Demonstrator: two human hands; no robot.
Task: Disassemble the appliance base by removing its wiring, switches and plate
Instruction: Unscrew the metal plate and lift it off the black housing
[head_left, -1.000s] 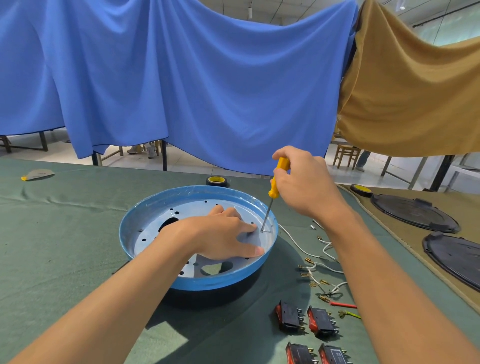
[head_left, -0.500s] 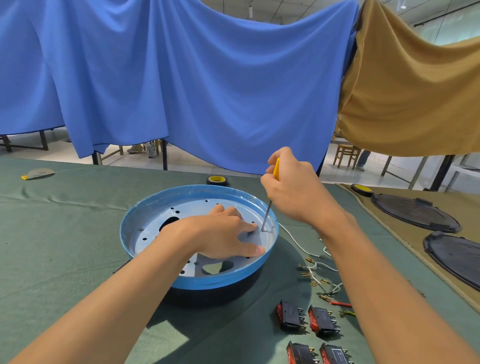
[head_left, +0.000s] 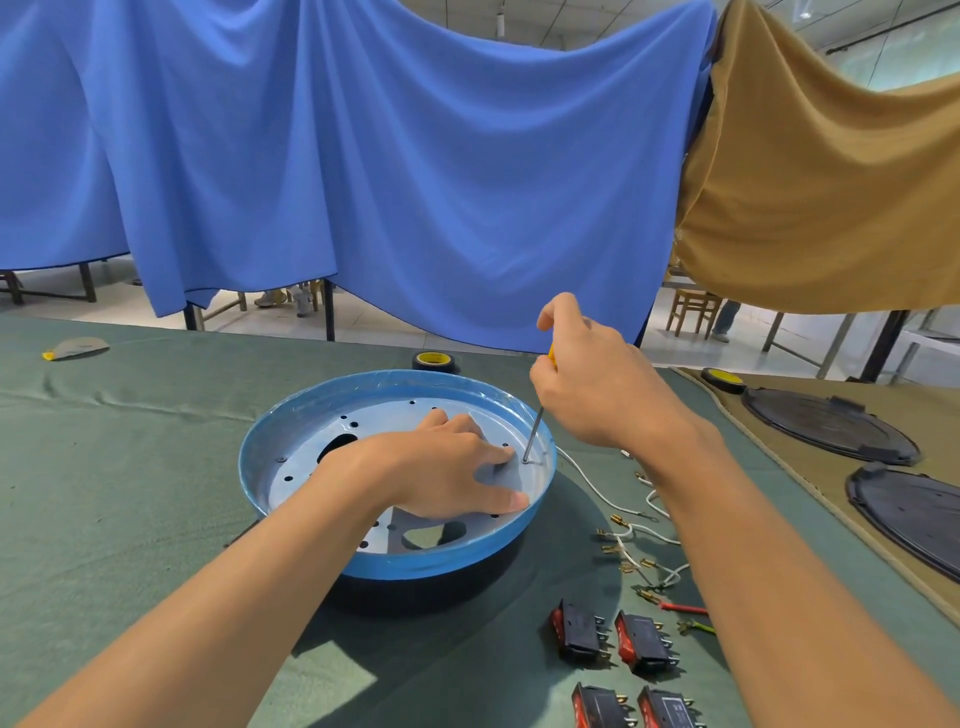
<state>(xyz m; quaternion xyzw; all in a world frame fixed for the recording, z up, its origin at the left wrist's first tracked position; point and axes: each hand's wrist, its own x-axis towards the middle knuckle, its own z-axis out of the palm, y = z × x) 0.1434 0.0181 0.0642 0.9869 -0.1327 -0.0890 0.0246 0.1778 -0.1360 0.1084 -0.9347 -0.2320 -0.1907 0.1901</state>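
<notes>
Head view: four black-and-red rocker switches (head_left: 577, 630) lie lower right, with loose white wires with brass terminals (head_left: 602, 498) above them (apparently already out). The pale perforated metal plate (head_left: 306, 467) inside the round blue-rimmed appliance base (head_left: 415, 564), centre frame, looks left to remove. The left hand (head_left: 441, 473) presses flat on the plate with fingers spread. The right hand (head_left: 597, 395) grips a yellow-handled screwdriver (head_left: 534, 434), its tip at the plate's right edge.

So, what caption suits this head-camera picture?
Left hand steadies the blue appliance base while the right hand works a yellow screwdriver on its plate.
</notes>
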